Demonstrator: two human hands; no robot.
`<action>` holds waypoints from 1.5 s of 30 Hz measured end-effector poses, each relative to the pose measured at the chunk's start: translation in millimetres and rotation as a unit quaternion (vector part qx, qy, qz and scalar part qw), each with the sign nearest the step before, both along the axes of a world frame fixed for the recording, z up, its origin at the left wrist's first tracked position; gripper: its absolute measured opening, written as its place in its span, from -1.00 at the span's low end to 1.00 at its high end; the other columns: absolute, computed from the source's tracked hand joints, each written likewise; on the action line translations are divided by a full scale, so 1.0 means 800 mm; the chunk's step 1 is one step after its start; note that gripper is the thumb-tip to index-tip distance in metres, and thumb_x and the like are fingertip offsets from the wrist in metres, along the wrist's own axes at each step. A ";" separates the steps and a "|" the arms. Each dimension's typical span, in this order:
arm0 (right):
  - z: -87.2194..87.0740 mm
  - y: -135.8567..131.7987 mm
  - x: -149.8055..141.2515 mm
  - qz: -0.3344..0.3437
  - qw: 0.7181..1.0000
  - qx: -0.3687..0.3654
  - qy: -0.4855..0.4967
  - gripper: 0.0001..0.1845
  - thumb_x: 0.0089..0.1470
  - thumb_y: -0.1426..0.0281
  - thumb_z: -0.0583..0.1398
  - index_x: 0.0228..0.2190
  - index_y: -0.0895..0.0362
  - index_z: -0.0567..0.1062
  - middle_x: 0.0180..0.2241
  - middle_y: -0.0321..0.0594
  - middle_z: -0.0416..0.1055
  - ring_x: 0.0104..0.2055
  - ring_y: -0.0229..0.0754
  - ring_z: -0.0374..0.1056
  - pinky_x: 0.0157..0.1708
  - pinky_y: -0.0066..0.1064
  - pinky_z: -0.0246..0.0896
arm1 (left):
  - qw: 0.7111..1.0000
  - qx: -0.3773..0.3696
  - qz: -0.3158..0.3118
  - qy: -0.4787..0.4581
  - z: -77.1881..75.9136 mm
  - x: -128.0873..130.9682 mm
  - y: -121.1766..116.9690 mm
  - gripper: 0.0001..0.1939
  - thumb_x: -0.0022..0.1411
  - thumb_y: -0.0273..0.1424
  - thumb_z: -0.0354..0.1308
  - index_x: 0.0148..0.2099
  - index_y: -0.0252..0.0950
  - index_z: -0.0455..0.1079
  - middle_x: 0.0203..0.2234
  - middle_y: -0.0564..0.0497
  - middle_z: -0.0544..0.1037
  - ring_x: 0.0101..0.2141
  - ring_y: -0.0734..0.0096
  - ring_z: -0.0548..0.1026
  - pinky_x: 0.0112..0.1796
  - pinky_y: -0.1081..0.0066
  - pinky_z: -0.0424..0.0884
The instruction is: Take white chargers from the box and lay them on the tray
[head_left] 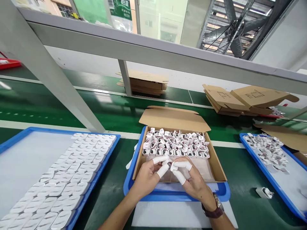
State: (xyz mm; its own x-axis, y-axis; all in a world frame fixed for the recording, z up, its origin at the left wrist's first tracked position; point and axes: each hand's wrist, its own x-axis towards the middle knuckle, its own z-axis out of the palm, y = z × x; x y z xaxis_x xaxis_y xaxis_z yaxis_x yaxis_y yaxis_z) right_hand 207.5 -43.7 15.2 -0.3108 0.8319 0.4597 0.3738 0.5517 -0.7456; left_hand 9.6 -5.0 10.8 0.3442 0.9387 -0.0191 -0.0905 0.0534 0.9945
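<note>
Over the front of an open cardboard box [218, 166], my left hand [150, 174] and my right hand [192, 179] meet fingertip to fingertip. White finger cots cover the thumb and index finger of each hand. My right hand pinches a small white plastic part [173, 167], mostly hidden by the fingers. My left thumb and finger close at its left side, on a small dark bit I cannot make out. Behind the hands, rows of small white housings [176, 143] with red and black wires fill the back of the box. The box rests in a blue-rimmed tray [128, 188].
On the left, a blue tray [96, 179] carries rows of white rounded covers [69, 175]. A right-hand tray [268, 182] holds a heap of small white parts [268, 150]. One white housing [264, 192] lies on the green bench. A metal frame [153, 52] crosses above; cardboard boxes [249, 97] lie behind.
</note>
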 end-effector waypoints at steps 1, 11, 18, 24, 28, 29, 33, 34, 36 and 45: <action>-0.001 0.001 0.000 -0.002 1.000 0.013 -0.003 -0.60 0.28 0.58 0.16 0.06 -0.06 0.35 -0.03 -0.16 0.40 0.02 -0.08 0.36 0.03 -0.10 0.34 | 1.000 0.001 -0.002 0.000 0.000 -0.001 0.000 -0.63 0.17 -0.29 0.34 0.00 -0.34 0.56 -0.14 -0.14 0.69 -0.09 0.08 0.63 0.01 0.18 0.55; -0.007 0.006 -0.002 -0.028 0.997 0.076 -0.020 -0.55 0.26 0.55 0.19 0.11 -0.09 0.39 -0.05 -0.14 0.44 -0.01 -0.01 0.36 -0.04 -0.06 0.35 | 0.998 0.015 -0.026 -0.061 0.005 -0.001 -0.002 -0.66 0.17 -0.24 0.37 -0.03 -0.24 0.63 -0.08 -0.08 0.69 -0.06 0.05 0.64 0.09 0.08 0.51; -0.007 0.007 -0.011 -0.011 0.996 0.090 -0.006 -0.44 0.21 0.62 0.21 0.16 -0.08 0.39 -0.03 -0.13 0.47 0.02 -0.05 0.37 -0.01 -0.10 0.36 | 0.998 0.033 -0.035 -0.050 0.000 -0.003 -0.004 -0.67 0.22 -0.26 0.33 0.00 -0.24 0.63 -0.04 -0.10 0.68 -0.02 0.03 0.63 0.11 0.06 0.51; -0.010 0.007 0.000 0.010 0.991 -0.088 0.105 -0.60 0.28 0.41 0.21 0.12 -0.08 0.43 0.11 -0.13 0.43 0.17 -0.06 0.39 0.19 -0.06 0.35 | 0.995 0.084 0.005 -0.061 -0.008 -0.003 -0.006 -0.72 0.28 -0.33 0.28 0.02 -0.24 0.61 0.02 -0.13 0.63 0.00 0.11 0.61 0.05 0.17 0.56; -0.023 0.008 0.004 -0.024 0.962 -0.218 0.163 -0.57 0.23 0.22 0.28 0.11 0.00 0.47 0.09 -0.09 0.53 0.11 -0.03 0.50 0.16 -0.09 0.42 | 0.991 0.128 -0.008 -0.038 -0.006 -0.002 -0.008 -0.74 0.31 -0.34 0.25 0.01 -0.24 0.61 0.01 -0.15 0.61 0.04 0.09 0.57 0.06 0.17 0.56; -0.024 0.008 0.003 -0.026 0.959 -0.232 0.159 -0.58 0.23 0.20 0.28 0.09 0.01 0.50 0.08 -0.09 0.54 0.09 -0.02 0.51 0.15 -0.09 0.42 | 0.990 0.133 -0.009 -0.035 -0.007 -0.002 -0.008 -0.74 0.31 -0.34 0.24 0.02 -0.23 0.60 0.01 -0.15 0.61 0.04 0.09 0.56 0.06 0.17 0.56; -0.021 0.008 0.001 -0.032 0.970 -0.209 0.116 -0.64 0.27 0.24 0.24 0.08 -0.01 0.53 0.08 -0.12 0.55 0.11 -0.03 0.49 0.18 -0.08 0.38 | 0.989 0.147 -0.014 -0.026 -0.014 -0.002 -0.009 -0.74 0.33 -0.38 0.23 0.05 -0.20 0.58 0.02 -0.13 0.59 0.06 0.12 0.55 0.06 0.19 0.56; -0.020 0.008 0.001 -0.037 0.974 -0.198 0.107 -0.65 0.27 0.26 0.23 0.07 -0.01 0.53 0.08 -0.13 0.54 0.11 -0.04 0.49 0.19 -0.08 0.38 | 0.988 0.151 -0.015 -0.025 -0.016 -0.002 -0.009 -0.73 0.34 -0.38 0.22 0.06 -0.19 0.58 0.03 -0.13 0.59 0.06 0.13 0.55 0.06 0.20 0.56; -0.019 0.007 0.002 -0.041 0.976 -0.189 0.098 -0.65 0.28 0.27 0.23 0.08 -0.01 0.53 0.08 -0.12 0.54 0.10 -0.04 0.49 0.19 -0.09 0.37 | 0.987 0.158 -0.017 -0.024 -0.019 -0.002 -0.009 -0.73 0.34 -0.38 0.22 0.07 -0.19 0.57 0.03 -0.13 0.58 0.05 0.14 0.56 0.05 0.20 0.57; -0.015 0.010 0.007 -0.012 0.974 -0.198 0.112 -0.65 0.25 0.23 0.26 0.06 -0.04 0.56 0.03 -0.15 0.57 0.07 -0.06 0.50 0.14 -0.14 0.41 | 0.984 0.168 -0.043 -0.029 -0.008 -0.006 -0.010 -0.71 0.34 -0.48 0.22 0.05 -0.12 0.59 0.02 -0.10 0.60 0.06 0.16 0.56 0.11 0.17 0.52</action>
State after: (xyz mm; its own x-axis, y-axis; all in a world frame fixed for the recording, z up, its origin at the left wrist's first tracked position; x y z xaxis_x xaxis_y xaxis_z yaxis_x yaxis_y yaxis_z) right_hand 212.8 -36.1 3.0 -0.2177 0.9634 0.1564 0.1864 0.1983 -0.9623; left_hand 4.9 -12.8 4.7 0.4134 0.8560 0.3104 -0.1579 -0.2683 0.9503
